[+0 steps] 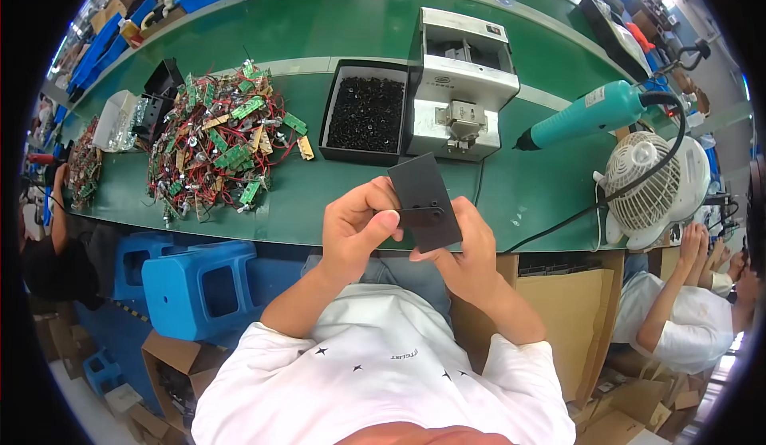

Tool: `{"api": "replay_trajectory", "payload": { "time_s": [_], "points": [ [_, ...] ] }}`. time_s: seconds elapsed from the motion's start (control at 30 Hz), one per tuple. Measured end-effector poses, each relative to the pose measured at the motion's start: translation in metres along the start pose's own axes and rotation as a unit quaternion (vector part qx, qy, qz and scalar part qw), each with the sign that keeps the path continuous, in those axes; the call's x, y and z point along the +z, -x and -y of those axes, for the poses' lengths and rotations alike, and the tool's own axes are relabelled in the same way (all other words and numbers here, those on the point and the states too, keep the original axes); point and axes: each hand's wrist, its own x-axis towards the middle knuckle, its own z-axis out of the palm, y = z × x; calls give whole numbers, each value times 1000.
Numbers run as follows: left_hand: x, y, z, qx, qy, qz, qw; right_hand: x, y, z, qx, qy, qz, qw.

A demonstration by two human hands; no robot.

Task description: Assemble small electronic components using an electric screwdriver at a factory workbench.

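Observation:
A flat black rectangular plastic panel [416,175] is held tilted at the table's front edge, between my two hands. My left hand [351,225] is closed, with thumb and forefinger pinching at the panel's left side, where a thin black strip-like part lies across its face. Small round holes or bosses show near the panel's middle. My right hand [472,257] grips the lower right edge, thumb underneath and fingers along the side. Just beyond stand a black box [361,156] of small dark screws and a silver-white bench machine [459,82].
On the green table [311,197], a heap of wired circuit boards [223,146] lies left. A teal electric screwdriver [586,114] hangs at right, its cable crossing near a white fan [645,166]. Blue stools [179,297] and a cardboard box [566,325] stand below. Co-workers [682,309] sit at both sides.

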Motion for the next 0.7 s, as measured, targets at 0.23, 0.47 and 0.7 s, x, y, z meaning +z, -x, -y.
{"api": "replay_trajectory", "payload": {
  "time_s": [0.23,0.47,0.7],
  "points": [
    [0,-7,5,23,46,-20,998,-1,-3,-9,-10,70,33,997],
    [-7,-10,7,-55,-4,-6,998,-2,2,-20,0,89,27,996],
    [0,-12,13,-62,7,-59,996,-4,8,-27,32,90,29,995]
  ]
}}
